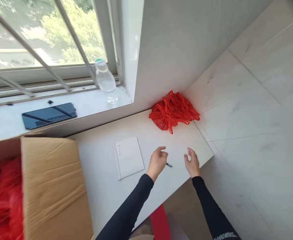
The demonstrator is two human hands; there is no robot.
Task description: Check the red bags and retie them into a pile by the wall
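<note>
Over the white table [98, 146], my left hand [157, 162] is held with its fingers curled and apart, nothing between them. A dark pen [169, 165] lies on the table just right of it, partly hidden by the hand. My right hand [192, 162] hovers near the table's right edge, thumb and fingers parted, holding nothing. Beyond both hands, a heap of red plastic bags [173, 111] rests in the far corner against the wall. To the left of my left hand lies a white notepad [130, 157].
An open cardboard box [53, 186] stands at the left, with red plastic bags [6, 196] inside. On the windowsill [91, 100] are a dark phone [49, 115] and a clear bottle [106, 81]. A tiled wall [256, 110] borders the table's right end. Something red [160, 223] hangs below the front edge.
</note>
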